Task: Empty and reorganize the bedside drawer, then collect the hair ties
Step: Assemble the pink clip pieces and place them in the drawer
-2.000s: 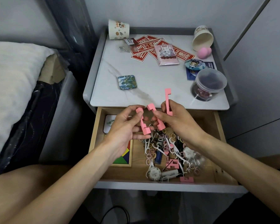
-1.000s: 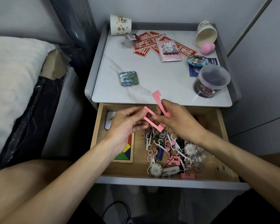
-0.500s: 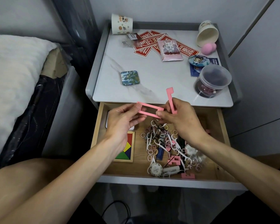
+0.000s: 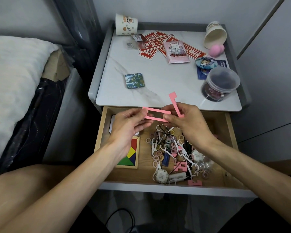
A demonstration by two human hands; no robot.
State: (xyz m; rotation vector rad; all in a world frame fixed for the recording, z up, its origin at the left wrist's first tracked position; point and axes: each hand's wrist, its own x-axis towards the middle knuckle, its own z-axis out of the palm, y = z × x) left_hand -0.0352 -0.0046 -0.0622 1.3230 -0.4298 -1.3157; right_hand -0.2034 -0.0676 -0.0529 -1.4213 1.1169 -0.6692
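Bedside drawer [image 4: 100, 132] sits open nearest, hair ties [image 4: 158, 153] heaped inside among clutter; above it the left hand [image 4: 126, 126] and right hand [image 4: 190, 125] pinch a pink frame [image 4: 158, 111], so emptying looks underway; next it likely needs setting on the tabletop [image 4: 166, 81] beyond

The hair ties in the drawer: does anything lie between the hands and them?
Yes. White floss picks and black hairpins lie tangled over the hair ties, and left hand and right hand hold pink plastic pieces.
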